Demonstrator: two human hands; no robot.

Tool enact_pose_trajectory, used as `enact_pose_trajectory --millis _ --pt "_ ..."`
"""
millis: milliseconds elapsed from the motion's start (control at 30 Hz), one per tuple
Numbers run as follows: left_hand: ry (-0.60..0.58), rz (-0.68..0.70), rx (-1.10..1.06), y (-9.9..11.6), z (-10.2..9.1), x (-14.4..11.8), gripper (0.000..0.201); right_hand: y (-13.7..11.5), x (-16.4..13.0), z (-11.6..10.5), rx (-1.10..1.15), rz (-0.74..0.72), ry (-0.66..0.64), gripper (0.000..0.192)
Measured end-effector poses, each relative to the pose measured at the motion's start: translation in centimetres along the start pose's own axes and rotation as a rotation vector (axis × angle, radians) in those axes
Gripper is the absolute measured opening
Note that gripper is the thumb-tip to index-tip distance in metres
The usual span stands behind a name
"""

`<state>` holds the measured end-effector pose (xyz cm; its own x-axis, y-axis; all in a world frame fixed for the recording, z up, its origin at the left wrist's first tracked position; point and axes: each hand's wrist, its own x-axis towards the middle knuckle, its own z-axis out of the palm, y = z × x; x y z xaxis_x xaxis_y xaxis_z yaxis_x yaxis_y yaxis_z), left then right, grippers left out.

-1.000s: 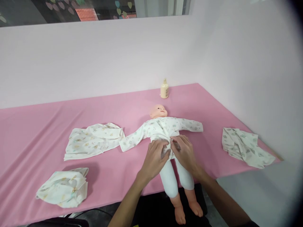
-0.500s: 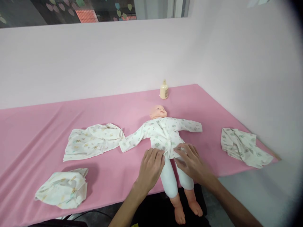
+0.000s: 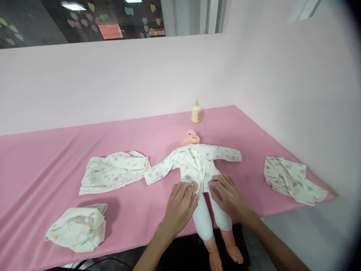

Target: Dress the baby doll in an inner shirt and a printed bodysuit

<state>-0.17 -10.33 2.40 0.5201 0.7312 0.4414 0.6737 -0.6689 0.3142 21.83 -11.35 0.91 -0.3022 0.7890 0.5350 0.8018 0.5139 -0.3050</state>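
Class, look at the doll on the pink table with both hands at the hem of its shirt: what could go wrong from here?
1. The doll lies with its legs past the table edge and its feet unsupported; a tug toward the person might slide it off.
2. Both the left hand and right hand press the shirt hem; uneven pulling may bunch it.
3. The cloth lies at the table's right edge and could slip off if knocked.

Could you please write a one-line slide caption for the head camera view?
Left hand and right hand rest at the hem of a doll's printed top on a pink table.
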Motion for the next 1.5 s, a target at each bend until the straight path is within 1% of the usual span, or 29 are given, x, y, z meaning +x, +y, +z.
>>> enact_pose_trajectory --millis 100,167,267,300,367,433,500,600,700,800,833,867,967,1000,1133,1200,1233,1300,1367,1433,1500 --pt "-0.048 -0.047 -0.045 -0.6 -0.5 -0.9 0.032 0.9 -0.8 -0.6 0.043 0.003 -0.038 0.032" --pt "-0.078 -0.07 -0.052 -1.0 -0.5 -1.6 0.044 1.7 -1.6 -1.0 0.035 0.012 -0.046 0.038" --pt "-0.072 -0.099 -0.027 -1.8 0.1 -2.4 0.053 3.0 -2.4 -1.3 0.014 0.031 -0.049 0.04" --pt "-0.058 -0.113 -0.015 -2.1 0.4 -2.5 0.053 3.4 -2.5 -1.3 0.01 0.042 -0.054 0.038" --pt "-0.024 -0.148 -0.02 -2.8 0.9 -2.3 0.045 4.0 -2.3 -1.1 0.014 0.061 -0.062 0.03" --pt "0.017 -0.188 -0.088 -3.4 1.2 -1.6 0.032 4.4 -1.6 -0.8 0.024 0.075 -0.052 0.02" --pt "0.053 -0.237 -0.207 -4.0 0.9 -0.5 0.024 4.7 -0.7 -0.5 0.032 0.078 -0.026 0.014" --pt "0.072 -0.376 -0.364 -4.8 0.0 1.8 0.022 4.8 0.5 -0.6 0.074 0.065 -0.007 0.017" --pt "0.086 -0.515 -0.451 -5.5 -0.6 3.8 0.02 4.4 0.8 -1.3 0.15 0.021 -0.067 0.01" --pt "0.08 -0.558 -0.514 -6.5 -0.3 5.3 0.023 3.6 0.2 -2.0 0.139 -0.027 -0.138 0.034" --pt "0.075 -0.559 -0.514 -6.8 0.0 5.6 0.024 3.4 0.0 -2.1 0.111 -0.027 -0.154 0.036" --pt "0.07 -0.558 -0.502 -7.1 0.3 5.9 0.026 3.1 -0.1 -2.1 0.075 -0.021 -0.162 0.033" --pt "0.085 -0.561 -0.424 -7.9 1.1 6.6 0.027 2.3 0.1 -1.8 -0.044 -0.029 -0.173 0.013" --pt "0.091 -0.557 -0.395 -8.1 1.3 6.8 0.027 2.1 0.3 -1.6 -0.088 -0.049 -0.166 0.011" --pt "0.111 -0.517 -0.252 -8.6 1.4 7.7 0.028 1.3 1.2 -1.3 -0.249 -0.183 -0.12 0.018" --pt "0.135 -0.482 -0.171 -8.8 1.2 8.0 0.027 1.5 1.6 -1.4 -0.265 -0.223 -0.103 0.022" --pt "0.149 -0.461 -0.129 -8.9 1.2 8.2 0.026 1.9 1.9 -1.5 -0.242 -0.217 -0.097 0.025" --pt "0.162 -0.419 -0.033 -9.2 1.3 8.4 0.025 3.3 2.8 -1.6 -0.146 -0.131 -0.08 0.027" --pt "0.152 -0.393 0.078 -9.5 1.8 8.6 0.025 5.4 4.0 -1.5 -0.039 0.03 -0.038 0.027" --pt "0.126 -0.384 0.167 -9.9 2.3 8.7 0.027 7.7 5.5 -0.8 0.016 0.184 0.057 0.029" --pt "0.105 -0.392 0.206 -10.2 2.8 8.8 0.028 9.7 7.0 0.3 0.014 0.279 0.161 0.03"
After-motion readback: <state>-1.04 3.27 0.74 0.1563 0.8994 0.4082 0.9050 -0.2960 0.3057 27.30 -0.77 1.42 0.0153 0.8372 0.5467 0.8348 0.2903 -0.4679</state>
